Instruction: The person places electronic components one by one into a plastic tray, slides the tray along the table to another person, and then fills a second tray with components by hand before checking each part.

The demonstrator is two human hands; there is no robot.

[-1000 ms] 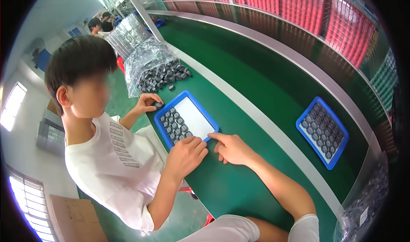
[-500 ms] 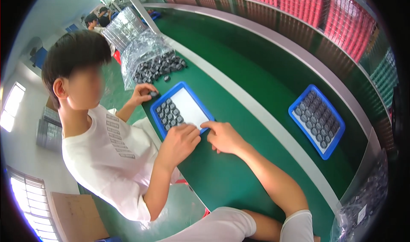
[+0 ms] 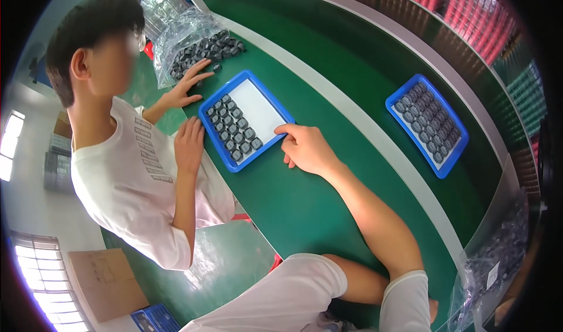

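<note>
My right hand [image 3: 308,147] reaches across to a shallow blue tray [image 3: 236,164] on the green table. Its thumb and index finger are closed on the tray's near right corner; the other fingers curl below. Several small dark round pieces [image 3: 233,124] stand in rows on the tray's left side, and its white bottom shows on the right. My left forearm [image 3: 359,276] lies over the table and passes behind my right sleeve. The left hand's fingers are hidden.
To my left sits a co-worker [image 3: 135,156], one hand near the loose pile of dark pieces [image 3: 205,52] by a clear plastic bag [image 3: 170,39]. A second blue tray [image 3: 448,167], full of pieces, lies on the belt. Another bag [image 3: 492,267] stands lower right.
The co-worker's near hand has left the tray for the table edge, and the far hand has spread toward the pile. My right hand stays on the tray's edge. The view has shifted.
</note>
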